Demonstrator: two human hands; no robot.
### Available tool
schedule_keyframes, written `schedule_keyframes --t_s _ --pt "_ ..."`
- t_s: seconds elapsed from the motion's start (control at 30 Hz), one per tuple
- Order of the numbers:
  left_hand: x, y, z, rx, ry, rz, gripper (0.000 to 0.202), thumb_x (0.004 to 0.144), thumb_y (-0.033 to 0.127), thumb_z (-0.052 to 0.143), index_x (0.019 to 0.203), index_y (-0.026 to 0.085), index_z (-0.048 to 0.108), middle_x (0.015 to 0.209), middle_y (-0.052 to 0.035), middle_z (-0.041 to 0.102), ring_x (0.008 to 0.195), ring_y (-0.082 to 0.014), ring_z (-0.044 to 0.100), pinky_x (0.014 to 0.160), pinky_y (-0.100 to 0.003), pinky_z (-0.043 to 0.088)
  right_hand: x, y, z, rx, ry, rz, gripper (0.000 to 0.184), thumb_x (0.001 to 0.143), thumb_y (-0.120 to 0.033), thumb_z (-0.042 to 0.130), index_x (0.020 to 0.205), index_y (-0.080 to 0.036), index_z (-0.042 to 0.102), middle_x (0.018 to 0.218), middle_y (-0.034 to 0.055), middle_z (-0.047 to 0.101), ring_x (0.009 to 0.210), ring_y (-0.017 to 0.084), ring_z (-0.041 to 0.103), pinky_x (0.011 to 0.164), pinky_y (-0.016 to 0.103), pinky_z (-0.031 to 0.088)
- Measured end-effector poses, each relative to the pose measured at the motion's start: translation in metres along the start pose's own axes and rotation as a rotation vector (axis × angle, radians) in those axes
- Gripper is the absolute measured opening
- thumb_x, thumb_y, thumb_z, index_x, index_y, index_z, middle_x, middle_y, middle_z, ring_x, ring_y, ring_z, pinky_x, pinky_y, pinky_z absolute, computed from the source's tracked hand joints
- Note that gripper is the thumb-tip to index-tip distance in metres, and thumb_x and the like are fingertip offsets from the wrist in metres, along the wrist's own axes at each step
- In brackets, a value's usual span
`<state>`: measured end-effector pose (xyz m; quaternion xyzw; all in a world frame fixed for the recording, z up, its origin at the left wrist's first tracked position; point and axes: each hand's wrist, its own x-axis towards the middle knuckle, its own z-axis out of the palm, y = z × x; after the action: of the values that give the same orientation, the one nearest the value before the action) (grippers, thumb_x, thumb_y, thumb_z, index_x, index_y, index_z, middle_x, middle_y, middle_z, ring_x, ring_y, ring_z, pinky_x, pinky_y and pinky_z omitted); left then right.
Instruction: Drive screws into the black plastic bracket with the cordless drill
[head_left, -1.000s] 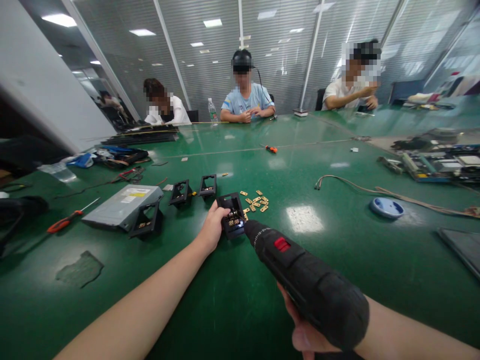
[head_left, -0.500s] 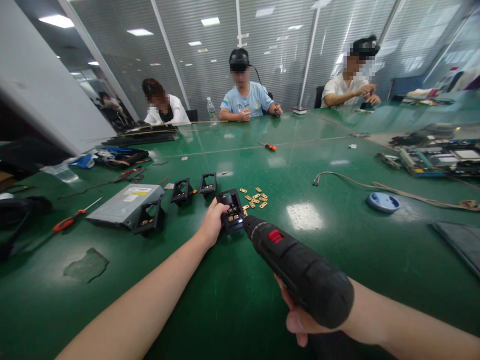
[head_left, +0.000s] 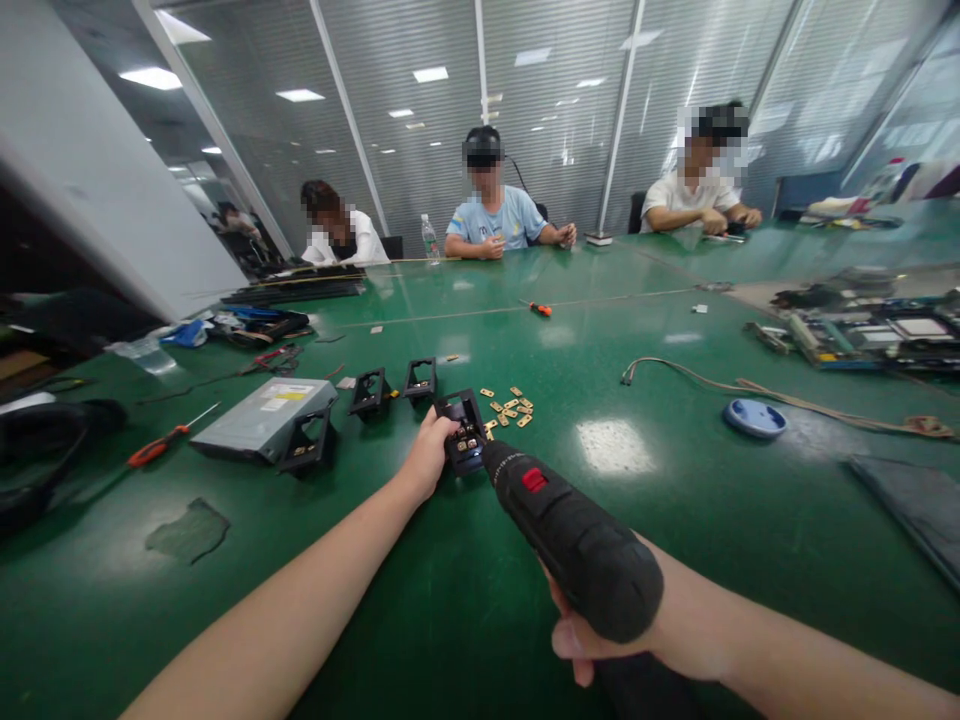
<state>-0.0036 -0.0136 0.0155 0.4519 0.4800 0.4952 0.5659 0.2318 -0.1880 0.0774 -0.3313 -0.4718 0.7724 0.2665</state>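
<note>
My left hand (head_left: 429, 452) grips the left edge of a black plastic housing (head_left: 469, 462), thumb over its rim, on the green table. Small brass-coloured pieces show inside the housing. In my right hand (head_left: 592, 640) is a black cordless drill (head_left: 574, 535) with a red switch on top. Its nose points at the right side of the housing; the tip is hidden, so I cannot tell whether it touches. Loose brass plates (head_left: 511, 406) lie just beyond. Three similar black housings (head_left: 309, 445) stand to the left, each on its own.
At left lie a silver disc drive (head_left: 259, 415) and an orange screwdriver (head_left: 159, 446). A second screwdriver (head_left: 538, 309) lies farther back. To the right are a blue round lid (head_left: 754, 418), a cable (head_left: 697, 376) and circuit boards (head_left: 885, 325). Several people sit across the table.
The view has shifted slightly, so most things sit a little lower. My left hand still holds the housing and the drill stays pointed at it. The co-worker at right has lowered their hands.
</note>
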Motion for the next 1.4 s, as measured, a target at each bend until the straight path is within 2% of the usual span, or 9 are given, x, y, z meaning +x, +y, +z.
schedule_keyframes --t_s 0.1,0.23,0.37,0.73,1.0,1.4 --pt "0.002 -0.002 0.000 -0.009 0.001 0.011 0.040 0.066 0.032 0.063 0.105 0.022 0.062 0.087 -0.0012 0.069 0.081 -0.0226 0.068 0.072 -0.036 0.058 0.001 0.003 -0.001 0.021 -0.008 -0.020 0.037 0.065 -0.016 0.098 0.075 -0.013 0.063 0.067 -0.0025 0.069 0.059 0.013 0.073 0.054 0.017 0.051" --pt "0.006 -0.005 -0.002 -0.018 0.001 0.024 0.038 0.065 0.031 0.064 0.103 0.022 0.062 0.087 -0.0011 0.068 0.081 -0.0224 0.067 0.073 -0.036 0.058 0.001 0.006 -0.004 0.012 -0.017 -0.047 0.032 0.071 -0.020 0.096 0.075 -0.012 0.065 0.071 -0.0005 0.071 0.059 0.012 0.073 0.056 0.019 0.053" --pt "0.009 -0.006 -0.003 -0.021 -0.008 0.040 0.038 0.065 0.031 0.065 0.101 0.022 0.062 0.087 -0.0010 0.068 0.081 -0.0218 0.066 0.074 -0.036 0.058 0.001 0.004 -0.005 0.011 -0.016 -0.060 0.032 0.071 -0.022 0.096 0.075 -0.012 0.066 0.072 -0.0002 0.071 0.059 0.013 0.073 0.057 0.019 0.053" --pt "0.001 0.004 -0.001 -0.050 -0.056 -0.015 0.040 0.067 0.029 0.065 0.105 0.024 0.058 0.081 0.0016 0.065 0.074 -0.0208 0.067 0.071 -0.036 0.059 0.001 0.004 -0.007 0.002 -0.004 -0.089 0.032 0.072 -0.021 0.096 0.079 -0.013 0.066 0.074 -0.0001 0.072 0.059 0.014 0.074 0.057 0.021 0.055" --pt "0.003 0.003 0.001 -0.065 -0.059 0.009 0.037 0.066 0.027 0.064 0.102 0.024 0.060 0.078 0.0021 0.061 0.072 -0.0188 0.063 0.070 -0.033 0.057 0.001 0.005 -0.010 -0.050 -0.007 -0.057 0.035 0.071 -0.023 0.097 0.078 -0.013 0.064 0.077 0.0013 0.072 0.062 0.017 0.076 0.056 0.023 0.058" --pt "0.002 0.003 0.002 -0.064 -0.072 0.007 0.035 0.069 0.028 0.065 0.103 0.024 0.059 0.079 0.0016 0.063 0.073 -0.0206 0.066 0.073 -0.037 0.060 0.001 0.004 -0.010 -0.038 -0.001 -0.064 0.035 0.071 -0.023 0.097 0.082 -0.014 0.066 0.079 0.0020 0.074 0.062 0.017 0.076 0.057 0.024 0.058"
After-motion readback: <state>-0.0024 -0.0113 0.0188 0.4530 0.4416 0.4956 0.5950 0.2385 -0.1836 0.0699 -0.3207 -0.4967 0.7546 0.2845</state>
